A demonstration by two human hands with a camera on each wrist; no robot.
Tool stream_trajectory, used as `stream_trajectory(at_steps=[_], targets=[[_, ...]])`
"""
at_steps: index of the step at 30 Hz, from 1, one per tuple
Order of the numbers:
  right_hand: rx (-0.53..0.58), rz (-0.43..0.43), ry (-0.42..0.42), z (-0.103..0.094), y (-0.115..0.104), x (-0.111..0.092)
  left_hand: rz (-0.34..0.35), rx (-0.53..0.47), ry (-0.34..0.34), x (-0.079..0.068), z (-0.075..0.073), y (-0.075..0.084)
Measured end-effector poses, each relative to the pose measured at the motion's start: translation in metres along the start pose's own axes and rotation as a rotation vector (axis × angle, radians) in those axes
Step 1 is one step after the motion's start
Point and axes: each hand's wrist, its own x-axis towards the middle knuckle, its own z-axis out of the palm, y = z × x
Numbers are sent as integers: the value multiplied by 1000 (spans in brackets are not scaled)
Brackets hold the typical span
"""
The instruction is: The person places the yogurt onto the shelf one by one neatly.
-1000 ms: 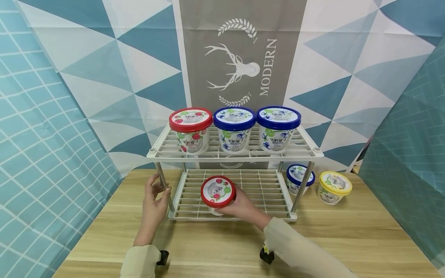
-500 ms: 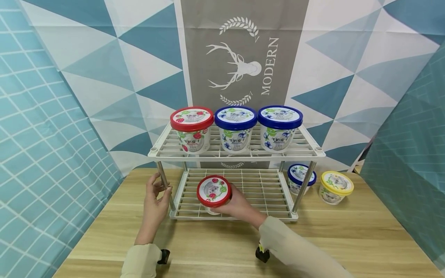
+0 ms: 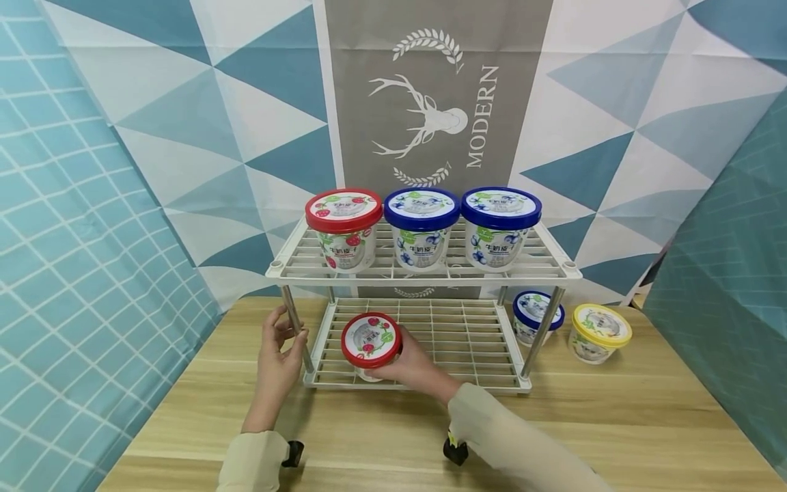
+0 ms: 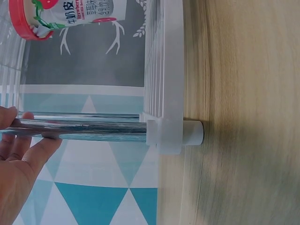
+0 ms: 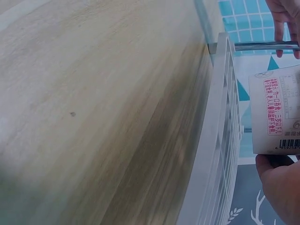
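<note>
My right hand [image 3: 412, 365] grips a red-lidded tub [image 3: 371, 339] with strawberry pictures, fingers round its right side. It is over the front left of the rack's lower shelf [image 3: 479, 342]. In the right wrist view, a gap shows between the tub's base [image 5: 276, 112] and the shelf [image 5: 218, 112]. My left hand [image 3: 277, 362] holds the rack's front left metal post [image 4: 93, 129], thumb on one side and fingers on the other. Most of the tub's wall is hidden below its lid in the head view.
Another red-lidded tub [image 3: 344, 229] and two blue-lidded tubs [image 3: 421, 229] stand in a row on the upper shelf [image 3: 424, 281]. Right of the rack, a blue-lidded tub [image 3: 537, 316] and a yellow-lidded tub [image 3: 601, 333] sit on the wooden table [image 3: 615, 424]. A patterned cloth hangs behind.
My right hand has carried the red-lidded tub leftward over the lower shelf. My left hand keeps its hold on the post. The head view has shifted slightly.
</note>
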Motion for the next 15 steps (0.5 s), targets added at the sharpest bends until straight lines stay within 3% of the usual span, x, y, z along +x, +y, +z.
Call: stream_trajectory(at_steps=[15], targets=[[-36, -31, 6, 3, 2, 4, -14, -12, -4, 1, 1, 1]])
